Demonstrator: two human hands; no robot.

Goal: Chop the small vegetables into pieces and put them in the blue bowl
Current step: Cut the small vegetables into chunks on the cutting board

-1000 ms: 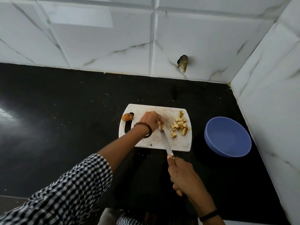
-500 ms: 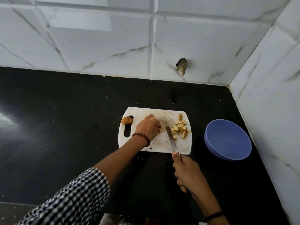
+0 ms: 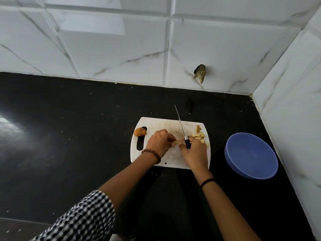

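On the board (image 3: 156, 123), my left hand (image 3: 159, 142) is pinching a vegetable piece (image 3: 176, 141), my right hand (image 3: 194, 152) gripping the knife (image 3: 181, 124) (blade towards twelve o'clock); I should be lowering it clear of that pinch. The blue bowl (image 3: 251, 155) is waiting at three o'clock.

A glossy black stone tabletop (image 3: 69, 136) fills the lower part of the view, scattered with tiny pale specks and crumbs. A soft white glare (image 3: 10, 126) sits on its left edge. Along the far side stands a wall of large white marble-look tiles (image 3: 112, 49) with thin grey veins. A second white tiled wall (image 3: 295, 101) closes the right side, and the two meet in the far right corner. Low on the far wall is a jagged dark chipped hole (image 3: 200, 73) with brownish broken edges.
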